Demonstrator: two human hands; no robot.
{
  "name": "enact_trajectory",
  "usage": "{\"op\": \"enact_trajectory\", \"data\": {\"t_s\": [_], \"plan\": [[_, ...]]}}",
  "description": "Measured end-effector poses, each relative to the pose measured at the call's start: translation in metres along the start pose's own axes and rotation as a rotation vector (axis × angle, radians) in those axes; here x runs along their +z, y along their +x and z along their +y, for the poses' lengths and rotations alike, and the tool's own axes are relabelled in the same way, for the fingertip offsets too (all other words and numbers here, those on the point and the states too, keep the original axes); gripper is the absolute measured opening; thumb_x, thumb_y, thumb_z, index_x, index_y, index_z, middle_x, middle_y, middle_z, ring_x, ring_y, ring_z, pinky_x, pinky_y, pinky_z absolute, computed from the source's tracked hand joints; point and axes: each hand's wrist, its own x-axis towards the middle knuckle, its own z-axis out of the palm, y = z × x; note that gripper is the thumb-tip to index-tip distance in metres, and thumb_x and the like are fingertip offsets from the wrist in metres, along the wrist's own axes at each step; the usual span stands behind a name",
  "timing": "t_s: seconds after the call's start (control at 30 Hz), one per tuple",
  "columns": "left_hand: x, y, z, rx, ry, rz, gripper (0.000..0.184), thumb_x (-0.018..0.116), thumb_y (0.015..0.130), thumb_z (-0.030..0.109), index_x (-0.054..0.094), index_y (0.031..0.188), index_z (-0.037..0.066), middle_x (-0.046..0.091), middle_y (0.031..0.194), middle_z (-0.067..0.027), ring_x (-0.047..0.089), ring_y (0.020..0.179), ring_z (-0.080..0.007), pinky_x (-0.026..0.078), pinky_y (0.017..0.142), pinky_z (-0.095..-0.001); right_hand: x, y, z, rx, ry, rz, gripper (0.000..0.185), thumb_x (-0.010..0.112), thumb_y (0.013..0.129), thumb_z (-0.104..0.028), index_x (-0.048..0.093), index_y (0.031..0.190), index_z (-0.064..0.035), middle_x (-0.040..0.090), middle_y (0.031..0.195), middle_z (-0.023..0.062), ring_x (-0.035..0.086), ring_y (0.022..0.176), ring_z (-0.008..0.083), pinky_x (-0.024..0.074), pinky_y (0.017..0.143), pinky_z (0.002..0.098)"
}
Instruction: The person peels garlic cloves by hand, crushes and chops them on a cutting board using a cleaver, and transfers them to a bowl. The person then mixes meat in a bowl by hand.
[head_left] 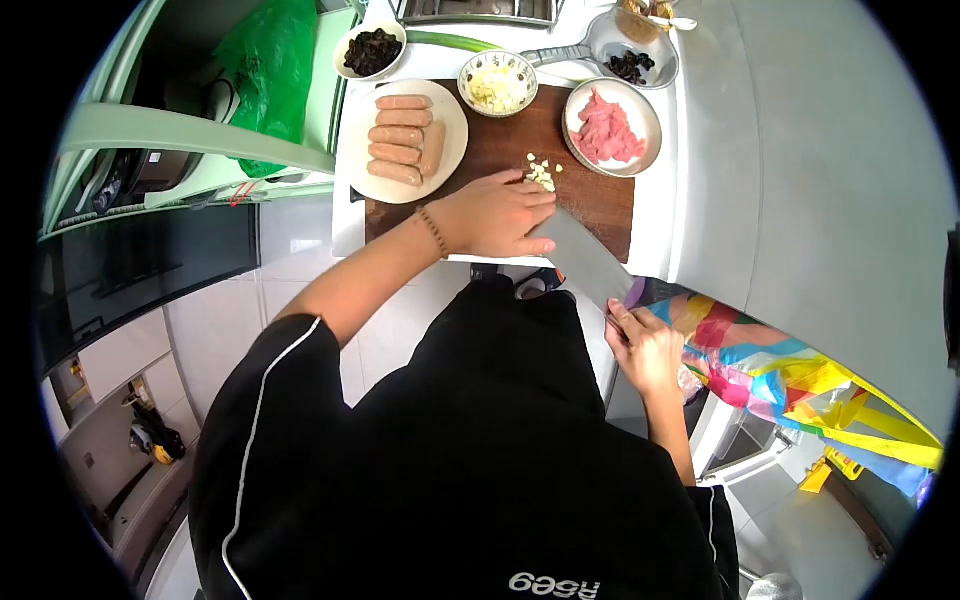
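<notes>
My right hand (pixel 645 345) is closed around the handle of a broad kitchen knife (pixel 590 258), beyond the board's front right edge. The blade reaches up and left over the dark wooden cutting board (pixel 600 205). My left hand (pixel 500 215) lies over the board's front part, fingers stretched out and thumb apart, at the blade's far end; whether it presses on the blade I cannot tell. Just beyond its fingertips lies a small heap of chopped pale garlic-like pieces (pixel 541 176). A patterned bowl (pixel 498 112) behind them holds more chopped pale pieces.
A plate (pixel 455 150) of several sausages stands left. A bowl (pixel 655 150) of sliced pink meat stands right. Behind are a bowl of dark pieces (pixel 372 52), a green onion (pixel 452 41) and a handled pan (pixel 672 70). A colourful plastic bag (pixel 770 365) hangs right.
</notes>
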Motion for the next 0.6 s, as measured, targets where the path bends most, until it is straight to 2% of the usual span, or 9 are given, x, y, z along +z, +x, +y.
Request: {"op": "enact_trajectory", "data": {"t_s": [0.1, 0.13, 0.23, 0.27, 0.37, 0.4, 0.47, 0.57, 0.6], "plan": [[0.006, 0.015, -0.026, -0.129, 0.011, 0.053, 0.063, 0.041, 0.103, 0.047, 0.050, 0.137, -0.005, 0.051, 0.145, -0.0195, 0.045, 0.138, -0.0308, 0.024, 0.121, -0.0485, -0.006, -0.016, 0.004, -0.007, 0.001, 0.032, 0.029, 0.079, 0.079, -0.019, 0.077, 0.107, -0.0154, 0.067, 0.077, 0.0053, 0.066, 0.062, 0.0270, 0.0516, 0.056, 0.0397], [0.008, 0.016, -0.033, -0.095, -0.060, 0.310, 0.052, 0.050, 0.102, 0.042, 0.061, 0.127, -0.002, 0.062, 0.131, -0.0191, 0.058, 0.123, -0.0287, 0.040, 0.110, -0.0441, -0.007, -0.022, 0.007, -0.011, 0.013, 0.060, 0.028, 0.079, 0.079, -0.019, 0.077, 0.107, -0.0148, 0.065, 0.075, 0.0055, 0.065, 0.061, 0.0262, 0.0505, 0.054, 0.0395], [-0.014, 0.005, -0.036, -0.322, -0.584, 0.482, 0.033, 0.064, 0.097, 0.032, 0.072, 0.108, 0.002, 0.072, 0.108, -0.0153, 0.069, 0.098, -0.0246, 0.053, 0.086, -0.0360, -0.008, -0.036, 0.010, 0.030, 0.114, 0.118, 0.029, 0.077, 0.076, -0.010, 0.076, 0.106, -0.0099, 0.062, 0.069, 0.0079, 0.062, 0.057, 0.0261, 0.0482, 0.052, 0.0394], [-0.011, -0.003, -0.021, -0.326, -0.582, 0.746, 0.019, 0.074, 0.090, 0.021, 0.074, 0.091, 0.002, 0.073, 0.086, -0.0106, 0.068, 0.075, -0.0219, 0.052, 0.067, -0.0319, -0.007, -0.040, 0.010, 0.060, 0.162, 0.126, 0.030, 0.076, 0.076, -0.008, 0.076, 0.106, -0.0090, 0.062, 0.068, 0.0086, 0.062, 0.056, 0.0265, 0.0479, 0.052, 0.0394], [0.017, -0.026, -0.004, -0.596, -0.451, 0.521, 0.020, 0.075, 0.088, 0.021, 0.072, 0.090, 0.001, 0.070, 0.084, -0.0102, 0.066, 0.074, -0.0238, 0.051, 0.068, -0.0338, 0.009, -0.043, 0.012, 0.135, 0.403, 0.133, 0.034, 0.069, 0.077, 0.000, 0.070, 0.110, -0.0030, 0.057, 0.064, 0.0102, 0.057, 0.051, 0.0226, 0.0452, 0.051, 0.0350], [0.044, -0.030, -0.008, -0.402, -0.358, 0.633, 0.015, 0.075, 0.087, 0.016, 0.070, 0.088, 0.002, 0.067, 0.084, -0.0098, 0.064, 0.078, -0.0265, 0.051, 0.071, -0.0366, 0.014, -0.043, 0.008, 0.191, 0.475, 0.098, 0.033, 0.068, 0.078, 0.000, 0.068, 0.111, -0.0019, 0.056, 0.063, 0.0100, 0.055, 0.051, 0.0211, 0.0446, 0.051, 0.0340], [0.085, -0.032, -0.014, -0.344, -0.261, 0.690, 0.011, 0.073, 0.087, 0.013, 0.069, 0.090, 0.002, 0.066, 0.088, -0.0098, 0.062, 0.083, -0.0280, 0.052, 0.075, -0.0373, 0.018, -0.031, -0.002, 0.270, 0.624, -0.006, 0.030, 0.065, 0.082, -0.002, 0.063, 0.112, 0.0005, 0.050, 0.059, 0.0091, 0.049, 0.049, 0.0170, 0.0421, 0.051, 0.0322], [0.097, -0.032, -0.011, -0.324, -0.179, 0.707, 0.007, 0.070, 0.086, 0.007, 0.068, 0.091, 0.002, 0.064, 0.093, -0.0099, 0.060, 0.091, -0.0299, 0.051, 0.081, -0.0379, 0.035, -0.003, -0.019, 0.312, 0.668, -0.085, 0.017, 0.066, 0.090, -0.009, 0.062, 0.104, 0.0003, 0.047, 0.057, 0.0110, 0.045, 0.048, 0.0179, 0.0411, 0.050, 0.0342], [0.099, -0.029, -0.012, -0.330, -0.165, 0.731, 0.008, 0.071, 0.086, 0.007, 0.068, 0.090, 0.002, 0.064, 0.093, -0.0099, 0.060, 0.090, -0.0298, 0.051, 0.081, -0.0376, 0.041, 0.004, -0.024, 0.327, 0.660, -0.099, 0.014, 0.065, 0.093, -0.011, 0.059, 0.097, 0.0006, 0.050, 0.058, 0.0136, 0.050, 0.048, 0.0255, 0.0422, 0.051, 0.0371]]}}
